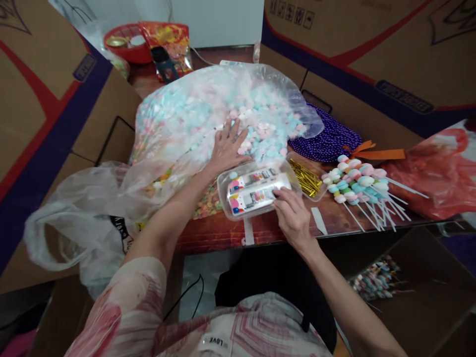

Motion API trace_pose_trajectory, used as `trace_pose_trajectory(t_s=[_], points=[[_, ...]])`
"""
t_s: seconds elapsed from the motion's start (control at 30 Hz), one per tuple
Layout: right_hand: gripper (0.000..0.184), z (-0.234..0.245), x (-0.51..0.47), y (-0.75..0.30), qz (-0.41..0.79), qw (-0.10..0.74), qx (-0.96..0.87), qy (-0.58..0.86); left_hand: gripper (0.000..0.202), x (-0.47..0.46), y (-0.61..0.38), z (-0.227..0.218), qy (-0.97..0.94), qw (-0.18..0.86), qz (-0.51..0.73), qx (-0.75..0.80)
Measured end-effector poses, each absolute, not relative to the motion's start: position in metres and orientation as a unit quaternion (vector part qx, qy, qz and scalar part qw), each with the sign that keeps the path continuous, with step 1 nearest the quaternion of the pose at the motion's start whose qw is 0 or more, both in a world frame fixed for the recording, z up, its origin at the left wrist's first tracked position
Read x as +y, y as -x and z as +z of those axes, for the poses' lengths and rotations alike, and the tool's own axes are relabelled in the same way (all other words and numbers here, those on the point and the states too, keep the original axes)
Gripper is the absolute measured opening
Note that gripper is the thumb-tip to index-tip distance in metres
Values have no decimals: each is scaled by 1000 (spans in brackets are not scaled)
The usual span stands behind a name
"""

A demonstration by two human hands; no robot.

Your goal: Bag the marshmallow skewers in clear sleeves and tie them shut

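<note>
Resting my left hand (227, 146) flat on the loose marshmallows (262, 133) at the mouth of the big clear bag (174, 114), I have the fingers spread wide and hold nothing in them. My right hand (293, 215) sits at the near corner of the clear tray (256, 191), fingers bent, tips on its rim; whether they pinch it I cannot tell. The tray lies on the table (226, 232) just by its front edge, touching the smaller dish of gold twist ties (307, 178). The marshmallow skewers (357, 184) lie just beyond that, with purple beads (327, 140) behind. The bag's mouth gapes toward the tray, so I judge a push of my left palm could spill sweets across the table, and a careless nudge from my right could tip the tray off the edge.
</note>
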State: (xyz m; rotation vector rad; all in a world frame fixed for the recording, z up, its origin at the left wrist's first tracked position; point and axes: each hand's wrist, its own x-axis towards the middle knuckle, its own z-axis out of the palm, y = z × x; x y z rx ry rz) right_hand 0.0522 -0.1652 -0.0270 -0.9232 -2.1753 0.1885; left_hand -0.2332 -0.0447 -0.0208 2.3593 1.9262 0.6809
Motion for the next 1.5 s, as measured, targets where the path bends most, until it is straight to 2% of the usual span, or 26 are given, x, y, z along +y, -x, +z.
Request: trace_pose_trajectory(t_s=[0.13,0.27,0.37,0.5,0.6,0.7,0.87,1.03,1.1,1.17,1.3,1.37,1.5], points=[[28,-31,-120,-21,69,319,-879,349,59,-38,257,-15,-762,72,272,583],[28,-30,-89,-3,51,256,-899,352,54,-44,283,-4,-730,181,372,544],[29,-29,-81,-2,37,232,-906,352,49,-62,284,8,-700,158,400,570],[30,-35,-81,-9,31,249,-906,340,39,-101,251,21,-738,41,301,603],[29,-39,-82,-13,34,274,-899,340,36,-127,220,22,-761,77,201,612],[29,-38,-86,-13,25,290,-893,343,35,-134,203,16,-728,65,159,664],[31,-35,-101,-16,5,311,-883,352,19,-119,204,12,-651,174,205,710],[30,-39,-117,-23,14,343,-868,360,10,-114,205,14,-611,190,329,695],[29,-38,-125,-23,38,364,-856,365,8,-117,202,17,-585,213,397,674],[25,-34,-136,-21,89,403,-831,374,8,-123,191,24,-543,279,480,630],[24,-22,-167,-11,302,501,-704,403,6,-146,145,36,-367,485,630,482],[25,-19,-179,-8,389,542,-609,429,7,-158,113,38,-280,554,658,425],[16,-20,-188,-22,450,595,-461,481,8,-173,65,27,-144,643,652,376]])
